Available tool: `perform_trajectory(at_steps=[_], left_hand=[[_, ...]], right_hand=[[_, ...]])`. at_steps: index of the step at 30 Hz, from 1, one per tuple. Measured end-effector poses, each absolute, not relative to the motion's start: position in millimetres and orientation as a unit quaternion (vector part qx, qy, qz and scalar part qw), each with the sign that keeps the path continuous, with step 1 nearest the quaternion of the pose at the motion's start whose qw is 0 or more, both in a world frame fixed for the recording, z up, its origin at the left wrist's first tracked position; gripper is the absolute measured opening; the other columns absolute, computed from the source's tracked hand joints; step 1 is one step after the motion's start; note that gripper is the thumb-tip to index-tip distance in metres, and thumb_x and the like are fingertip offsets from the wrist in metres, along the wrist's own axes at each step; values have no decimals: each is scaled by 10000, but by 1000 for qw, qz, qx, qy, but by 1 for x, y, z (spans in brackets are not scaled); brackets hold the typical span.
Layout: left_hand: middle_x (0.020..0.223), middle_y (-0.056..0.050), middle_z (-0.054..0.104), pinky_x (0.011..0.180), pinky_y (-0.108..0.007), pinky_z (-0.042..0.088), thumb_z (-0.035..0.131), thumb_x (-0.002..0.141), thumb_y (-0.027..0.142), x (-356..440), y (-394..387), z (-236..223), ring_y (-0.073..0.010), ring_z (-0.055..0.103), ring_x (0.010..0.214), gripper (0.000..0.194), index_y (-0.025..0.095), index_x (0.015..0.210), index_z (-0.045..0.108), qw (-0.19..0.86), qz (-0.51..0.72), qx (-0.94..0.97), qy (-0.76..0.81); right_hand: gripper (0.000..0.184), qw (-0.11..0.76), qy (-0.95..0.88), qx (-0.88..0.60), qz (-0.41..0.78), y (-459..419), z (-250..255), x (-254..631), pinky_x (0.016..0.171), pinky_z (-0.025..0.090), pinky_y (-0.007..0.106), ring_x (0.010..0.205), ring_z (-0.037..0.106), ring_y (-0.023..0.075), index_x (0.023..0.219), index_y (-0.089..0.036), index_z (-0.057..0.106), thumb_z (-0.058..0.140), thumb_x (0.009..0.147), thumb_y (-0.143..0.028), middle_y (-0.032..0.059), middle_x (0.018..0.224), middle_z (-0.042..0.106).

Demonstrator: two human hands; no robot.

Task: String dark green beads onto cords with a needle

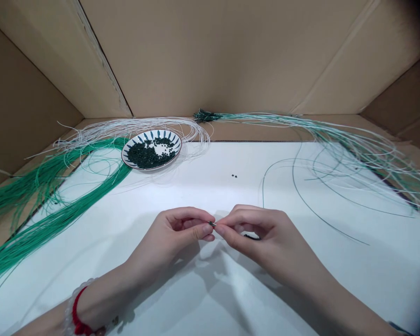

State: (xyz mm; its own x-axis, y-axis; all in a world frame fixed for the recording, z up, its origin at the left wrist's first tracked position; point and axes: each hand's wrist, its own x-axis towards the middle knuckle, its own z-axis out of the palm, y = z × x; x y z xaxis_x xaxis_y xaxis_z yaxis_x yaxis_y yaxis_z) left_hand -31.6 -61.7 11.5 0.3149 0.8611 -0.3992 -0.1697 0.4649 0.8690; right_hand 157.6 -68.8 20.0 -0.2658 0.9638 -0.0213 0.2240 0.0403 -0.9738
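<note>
**A:** What's the weak spot in what I'm seeing?

**B:** I'd say it's the tiny dark piece [213,224], too small to make out clearly, that the fingertips are pinching above the middle of the white board [210,163], nearer its front edge. If either pinch loosens or twists, it could drop or flick away and get lost among the stray dark beads [234,176] lying further back.

**A:** Anything else risky?

**B:** The green wire bundle [56,224] is trailing off the board's left edge, and a thin dark wire [322,219] is curving across its right side. A careless wrist could snag either one and drag it toward the patterned plate [124,154] holding the heap of dark beads [145,156], perhaps spilling them.

**A:** And the hands?

**B:** The left hand [168,238] and right hand [255,238] are meeting at the fingertips, both closing on the piece, with fingers curling and forearms angling in from the near corners.
</note>
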Motion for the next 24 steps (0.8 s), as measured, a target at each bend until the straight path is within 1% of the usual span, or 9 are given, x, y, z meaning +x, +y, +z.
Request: perform_trajectory(at_steps=[4, 8, 10, 12, 15, 18, 20, 24], left_hand=[[691, 21, 759, 642, -180, 435, 810, 783, 199, -31, -63, 11, -94, 643, 668, 19, 209, 795, 800, 723, 355, 376, 459], [662, 30, 726, 557, -186, 382, 797, 796, 212, -33, -63, 10, -85, 581, 592, 9, 214, 791, 791, 710, 352, 393, 466], [660, 27, 714, 548, -196, 371, 786, 803, 212, -34, -63, 10, -91, 567, 584, 23, 211, 780, 788, 693, 349, 416, 474], [691, 19, 714, 578, -204, 390, 775, 807, 208, -34, -62, 10, -102, 585, 621, 35, 210, 774, 788, 674, 351, 442, 476], [746, 14, 704, 622, -210, 418, 766, 796, 193, -32, -61, 12, -112, 597, 678, 60, 213, 746, 792, 645, 364, 476, 474], [751, 15, 685, 625, -210, 425, 763, 769, 167, -29, -61, 14, -112, 589, 685, 74, 211, 718, 792, 623, 383, 478, 487], [735, 20, 679, 621, -204, 424, 761, 762, 159, -28, -62, 13, -105, 588, 673, 70, 208, 721, 790, 620, 395, 464, 494], [677, 35, 676, 583, -193, 409, 770, 765, 179, -28, -62, 10, -89, 588, 622, 27, 202, 762, 783, 640, 396, 416, 510]], right_hand=[[157, 375, -633, -478, 480, -68, 19, 158, 579, 439, 261, 640, 577, 155, 755, -250, 821, 697, 848, -223, 8, 678, 692], [146, 360, -638, -485, 478, -67, 16, 159, 592, 449, 249, 665, 575, 155, 788, -225, 808, 687, 866, -247, 15, 703, 684], [155, 348, -641, -484, 483, -66, 16, 159, 595, 450, 248, 675, 584, 157, 803, -219, 810, 683, 877, -270, 19, 713, 687], [154, 345, -637, -485, 490, -66, 16, 159, 608, 449, 250, 681, 596, 157, 810, -232, 818, 688, 879, -276, 16, 721, 694], [155, 360, -613, -498, 496, -67, 17, 158, 648, 449, 256, 686, 594, 155, 767, -276, 827, 707, 864, -265, 2, 716, 693], [141, 370, -584, -504, 517, -67, 16, 156, 669, 453, 260, 692, 588, 151, 750, -312, 834, 730, 839, -278, -1, 759, 689], [136, 362, -577, -504, 531, -67, 13, 155, 673, 463, 270, 696, 587, 151, 790, -319, 837, 715, 850, -312, 4, 799, 668], [225, 346, -595, -502, 524, -67, 10, 154, 668, 474, 306, 739, 609, 173, 938, -281, 815, 602, 917, -351, 27, 874, 649]])
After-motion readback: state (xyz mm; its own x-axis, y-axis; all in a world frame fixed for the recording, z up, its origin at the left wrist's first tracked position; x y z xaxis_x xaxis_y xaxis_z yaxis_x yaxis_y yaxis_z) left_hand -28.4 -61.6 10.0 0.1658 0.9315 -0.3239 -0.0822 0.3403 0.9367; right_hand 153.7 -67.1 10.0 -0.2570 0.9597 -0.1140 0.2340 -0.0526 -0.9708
